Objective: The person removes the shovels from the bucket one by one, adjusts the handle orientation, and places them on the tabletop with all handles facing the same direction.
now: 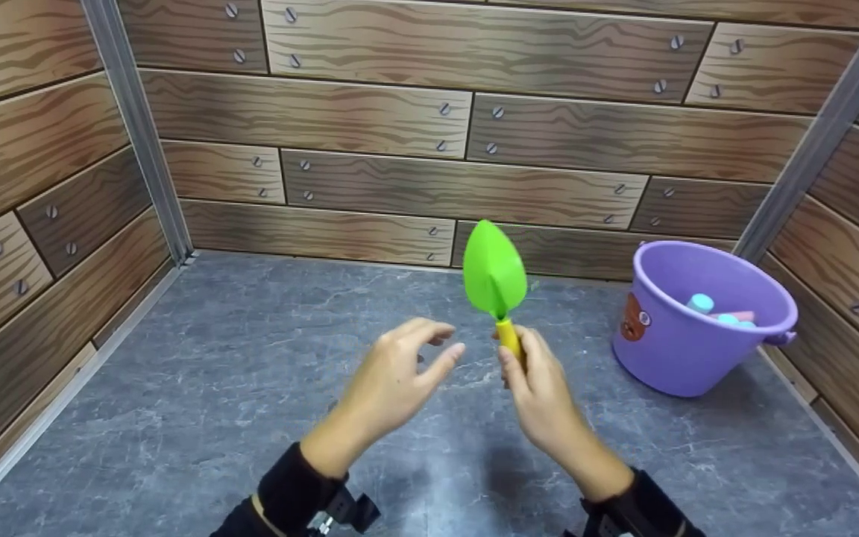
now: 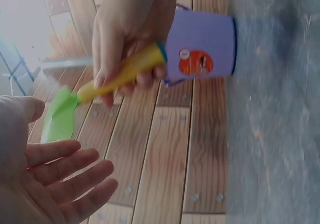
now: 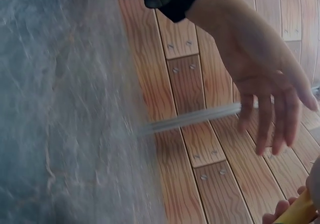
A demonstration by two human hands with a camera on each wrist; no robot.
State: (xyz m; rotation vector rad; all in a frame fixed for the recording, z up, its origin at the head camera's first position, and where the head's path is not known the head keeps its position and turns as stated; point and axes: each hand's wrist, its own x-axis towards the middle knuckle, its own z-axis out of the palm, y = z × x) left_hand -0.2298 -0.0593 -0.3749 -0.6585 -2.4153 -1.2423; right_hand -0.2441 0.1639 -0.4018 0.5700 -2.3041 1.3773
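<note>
A toy trowel with a green blade (image 1: 494,268) and a yellow handle (image 2: 125,75) is upright in my right hand (image 1: 545,395), whose fingers wrap the handle. In the left wrist view the handle's blue-green end pokes out below that grip. My left hand (image 1: 400,373) is held to the left of the trowel, apart from it, with nothing in it. Its fingers (image 2: 75,176) are spread and relaxed in the left wrist view. The right wrist view shows the left palm (image 3: 265,79) facing the trowel, and only a piece of the yellow handle (image 3: 300,211) at its lower corner.
A purple bucket (image 1: 687,350) with a brown bear picture stands on the right, near the corner. Light-blue and pink pieces (image 1: 728,317) lie inside it. Wood-patterned walls (image 1: 370,179) enclose the grey marbled floor (image 1: 198,388) at the back and both sides.
</note>
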